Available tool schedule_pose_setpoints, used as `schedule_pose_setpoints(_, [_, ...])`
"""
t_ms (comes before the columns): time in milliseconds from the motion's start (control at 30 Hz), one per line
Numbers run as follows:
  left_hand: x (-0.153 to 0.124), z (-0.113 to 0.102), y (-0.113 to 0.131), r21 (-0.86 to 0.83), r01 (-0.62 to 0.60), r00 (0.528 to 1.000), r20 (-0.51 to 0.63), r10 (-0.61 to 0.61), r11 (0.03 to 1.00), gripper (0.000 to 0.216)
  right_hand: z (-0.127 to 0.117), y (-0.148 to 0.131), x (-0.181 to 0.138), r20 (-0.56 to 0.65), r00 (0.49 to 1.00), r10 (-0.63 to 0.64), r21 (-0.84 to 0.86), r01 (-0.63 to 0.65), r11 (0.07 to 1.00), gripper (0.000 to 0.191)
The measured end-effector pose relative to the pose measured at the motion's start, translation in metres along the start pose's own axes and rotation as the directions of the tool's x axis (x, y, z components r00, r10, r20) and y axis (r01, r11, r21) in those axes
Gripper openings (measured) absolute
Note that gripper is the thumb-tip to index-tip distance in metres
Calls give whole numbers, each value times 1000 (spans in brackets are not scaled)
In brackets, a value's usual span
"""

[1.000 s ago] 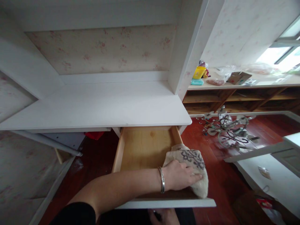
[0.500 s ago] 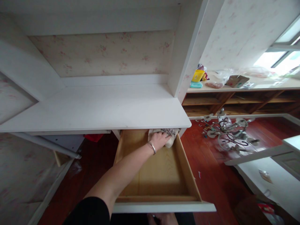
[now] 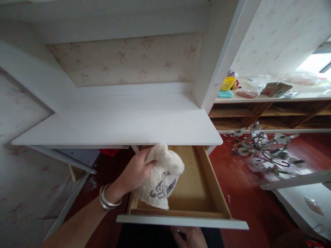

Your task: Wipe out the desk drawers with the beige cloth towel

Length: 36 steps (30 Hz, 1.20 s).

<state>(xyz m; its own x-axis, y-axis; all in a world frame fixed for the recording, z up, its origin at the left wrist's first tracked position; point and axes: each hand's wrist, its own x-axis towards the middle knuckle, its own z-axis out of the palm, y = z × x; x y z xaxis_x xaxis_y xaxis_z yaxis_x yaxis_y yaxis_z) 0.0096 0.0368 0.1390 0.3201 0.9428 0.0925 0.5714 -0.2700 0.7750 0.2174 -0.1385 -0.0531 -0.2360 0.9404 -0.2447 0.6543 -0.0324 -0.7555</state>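
My left hand [image 3: 134, 172] grips a cream cloth [image 3: 161, 181] with a grey pattern. It holds the bunched cloth over the left side of an open wooden drawer [image 3: 216, 203], against the drawer's left wall. Silver bangles circle that wrist. The drawer is pulled out from under a white desk top [image 3: 116, 120], and its pale wood bottom is bare. My right hand [image 3: 190, 237] shows only in part, just below the drawer's white front panel [image 3: 181, 221]. Its fingers curl around something small and dark that I cannot make out.
A white cabinet panel [image 3: 217, 55] rises at the desk's right end. Beyond it, a long wooden shelf unit [image 3: 271, 110] carries a yellow container, bags and a cardboard box. A metal chandelier [image 3: 266, 151] lies on the red wood floor. White boards [image 3: 297, 193] lie at the right.
My left hand wiped from the drawer's front right corner to its back, then came forward to the left side, where it now lifts the bunched cloth. The view shifted slightly left.
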Motion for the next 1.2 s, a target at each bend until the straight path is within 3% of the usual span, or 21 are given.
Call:
schedule_pose_setpoints(67, [-23, -31, 0, -122, 185, 963, -174, -204, 975, 38, -10, -6, 15, 1, 1000, -21, 38, 21, 999, 47])
schedule_pose_setpoints(133, [-46, -55, -4, -168, 303, 870, -352, -344, 938, 44, -20, -13, 31, -3, 1000, -23, 66, 23, 998, 51])
schedule_pose_setpoints(167, [-57, -64, -8, -141, 331, 828, -431, -359, 933, 45, -24, -15, 38, -9, 1000, -21, 74, 22, 997, 52])
schedule_pose_setpoints(200, [-66, -71, -12, -76, 332, 807, -494, -324, 940, 43, -27, -17, 45, -18, 1000, -18, 77, 19, 997, 53])
schedule_pose_setpoints(267, [-82, -80, -20, 163, 264, 827, -545, -137, 951, 39, -31, -18, 55, -31, 999, -8, 68, 10, 998, 52])
schedule_pose_setpoints(333, [-93, -82, -27, 443, 153, 869, -485, 93, 883, 37, -31, -16, 62, -39, 999, 0, 48, 1, 999, 48])
schedule_pose_setpoints(400, [-100, -76, -33, 649, 97, 899, -383, 214, 754, 44, -28, -13, 65, -51, 999, -1, 47, 4, 999, 44])
schedule_pose_setpoints(500, [-104, -52, -37, 788, 64, 965, -205, 162, 613, 54, -21, -11, 64, -81, 997, 9, 110, 0, 994, 41])
schedule_pose_setpoints(567, [-104, -29, -38, 798, -4, 994, -61, 88, 603, 55, -18, -11, 63, -101, 994, 37, 156, -21, 988, 41])
schedule_pose_setpoints(633, [-100, -4, -35, 775, -58, 998, 42, 40, 630, 55, -17, -11, 61, -119, 991, 59, 175, -37, 984, 40])
schedule_pose_setpoints(733, [-87, 28, -19, 719, -65, 996, 86, 4, 692, 52, -17, -12, 60, -124, 990, 61, 168, -39, 985, 38])
schedule_pose_setpoints(800, [-74, 50, -2, 646, -111, 991, 133, 31, 755, 46, -16, -20, 60, -127, 991, 40, 140, -22, 990, 37])
schedule_pose_setpoints(867, [-60, 76, 20, 553, -210, 972, 207, 112, 806, 37, -17, -37, 61, -208, 977, 40, 62, -27, 998, 33])
schedule_pose_setpoints(900, [-53, 91, 31, 511, -258, 959, 239, 153, 820, 34, -19, -49, 61, -271, 962, 41, 15, -38, 999, 30])
schedule_pose_setpoints(933, [-47, 106, 42, 479, -288, 949, 257, 182, 829, 30, -23, -62, 60, -393, 916, 83, -46, -109, 993, 27])
schedule_pose_setpoints(1067, [-31, 163, 77, 376, -440, 893, 278, 354, 815, 26, -58, -100, 52, -624, 766, 152, -150, -309, 939, 28])
schedule_pose_setpoints(1133, [-28, 181, 86, 321, -496, 861, 302, 409, 807, 24, -75, -100, 46, -718, 674, 175, -186, -428, 885, 27])
schedule_pose_setpoints(1200, [-29, 191, 89, 288, -501, 856, 304, 418, 816, 26, -80, -88, 43, -750, 626, 213, -182, -505, 844, 26])
